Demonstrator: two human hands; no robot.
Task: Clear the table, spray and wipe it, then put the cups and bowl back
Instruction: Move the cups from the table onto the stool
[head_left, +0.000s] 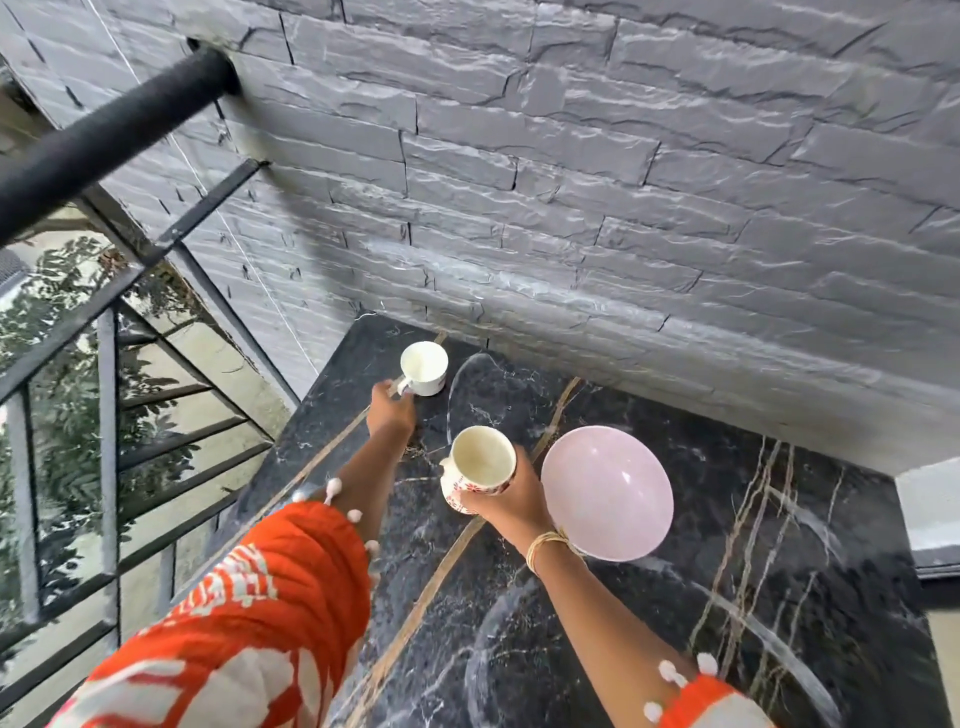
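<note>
Cups and a bowl sit on or just above a dark marble surface (779, 597) with tan veins, set in a corner against a grey stone wall (571, 182). One white cup (425, 368) stands upright on the surface at about 11 o'clock from the middle of the view, close to the wall, its mouth open and nothing visible inside. Its handle points toward 7 o'clock, and the left hand (390, 410), reaching in from that side, has its fingers closed around that handle; the rest of the hand lies just below the cup.

A second cup (480, 466), cream inside with a red pattern on its outer wall, is at the centre of the view. The right hand (514, 496) grips it from the 4 o'clock side, fingers curled round its body, and the cup leans slightly toward the left. Whether its base touches the surface cannot be told. A thin yellow band (545, 545) circles that wrist.

The pale pink bowl (607, 493) rests just beside the right hand, at 3 o'clock from the patterned cup, open side up and tipped a little toward the camera. It is touched by neither hand, though the right wrist overlaps its left edge in the view.

Both arms wear orange and white sleeves (260, 597) trimmed with small white bobbles. A black metal railing (109, 395) runs along 9 o'clock, with green leaves beyond it.
</note>
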